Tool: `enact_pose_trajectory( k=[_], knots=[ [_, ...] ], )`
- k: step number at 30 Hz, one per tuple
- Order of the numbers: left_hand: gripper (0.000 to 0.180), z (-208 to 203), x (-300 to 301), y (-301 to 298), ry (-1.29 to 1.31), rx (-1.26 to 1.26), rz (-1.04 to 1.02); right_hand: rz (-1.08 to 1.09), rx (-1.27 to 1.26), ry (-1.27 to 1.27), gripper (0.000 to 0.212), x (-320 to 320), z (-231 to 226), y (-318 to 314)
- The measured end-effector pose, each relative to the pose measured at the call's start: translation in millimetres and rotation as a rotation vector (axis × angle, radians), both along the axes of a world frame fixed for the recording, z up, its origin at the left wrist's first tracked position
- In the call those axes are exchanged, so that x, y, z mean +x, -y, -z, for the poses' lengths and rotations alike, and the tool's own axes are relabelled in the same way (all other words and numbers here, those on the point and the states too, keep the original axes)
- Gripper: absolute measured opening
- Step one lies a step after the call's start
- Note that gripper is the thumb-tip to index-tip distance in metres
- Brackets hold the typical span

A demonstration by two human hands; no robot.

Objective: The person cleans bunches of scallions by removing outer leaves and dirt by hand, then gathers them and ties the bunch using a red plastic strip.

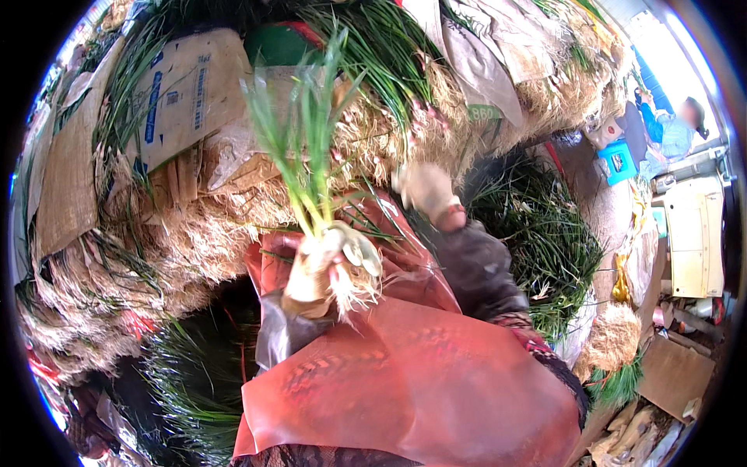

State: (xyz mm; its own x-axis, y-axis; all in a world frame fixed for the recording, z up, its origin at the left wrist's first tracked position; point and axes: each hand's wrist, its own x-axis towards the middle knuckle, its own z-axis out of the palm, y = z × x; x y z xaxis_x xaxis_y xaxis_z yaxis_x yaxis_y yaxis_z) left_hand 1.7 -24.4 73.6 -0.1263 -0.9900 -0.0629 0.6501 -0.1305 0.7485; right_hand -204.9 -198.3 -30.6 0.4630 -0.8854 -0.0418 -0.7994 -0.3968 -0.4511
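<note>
My left hand [310, 274], in a tan work glove, is closed round a small bunch of spring onions [311, 171]. Their green leaves point up and away, and pale roots hang down beside the glove. Farther right, my right hand [426, 191], in a light glove and smeared by motion, is near the root ends of a long heap of spring onions [373, 148]. Its fingers cannot be made out. Below both hands, a red-orange waterproof apron [436, 373] covers my lap.
Cardboard [191, 93] and a grey cloth [482, 70] lie on the heap. Loose green leaves [537, 241] are piled at right, more [194, 389] at lower left. A blue container [618, 162], a cream panel [695, 237] and another person [677, 132] are at far right.
</note>
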Motion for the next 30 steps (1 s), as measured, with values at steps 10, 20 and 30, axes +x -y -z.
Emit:
enact_pose_trajectory(
  k=[10,20,30],
  knots=[
    [0.039,4.8,3.9,36.3,-0.108,0.212,0.007,0.348,-0.036,-0.238,0.033,3.6,-90.1,104.6],
    [0.031,15.3,13.9,6.5,-0.147,0.317,0.019,-0.483,0.674,0.801,0.058,66.8,-99.4,-25.7],
    [0.023,15.9,27.7,-23.0,-0.154,0.147,0.09,-0.19,0.424,0.682,0.01,32.4,-48.6,-42.1]
  ],
)
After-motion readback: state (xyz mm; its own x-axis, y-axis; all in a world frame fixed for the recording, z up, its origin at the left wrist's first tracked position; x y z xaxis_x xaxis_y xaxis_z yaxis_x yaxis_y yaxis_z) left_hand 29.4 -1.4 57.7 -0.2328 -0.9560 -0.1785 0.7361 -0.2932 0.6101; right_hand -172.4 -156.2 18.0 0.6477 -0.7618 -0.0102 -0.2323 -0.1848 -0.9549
